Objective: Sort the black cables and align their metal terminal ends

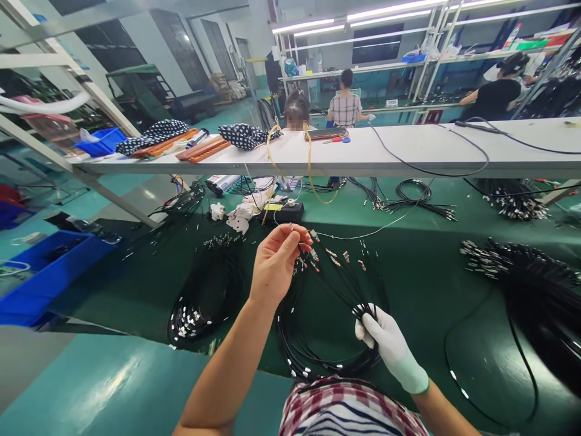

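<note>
My bare left hand (278,257) is raised over the green bench mat, thumb and fingers pinched on a small metal cable connector (291,227). In a white glove, my right hand (385,339) is closed round a bundle of thin black cables (347,287). Their ends fan out up and to the left, each tipped with a small metal and orange connector (346,257). Below, the rest of these cables lies in a loose coil (290,357) with white tags, close to my body. Fingers hide part of the pinched connector.
Another coil of black cables (206,290) lies left; a thick cable bundle (521,272) is on the right. A black box (284,212) and white gloves (247,212) sit under a white shelf (399,145). A blue bin (54,272) stands far left. People work beyond.
</note>
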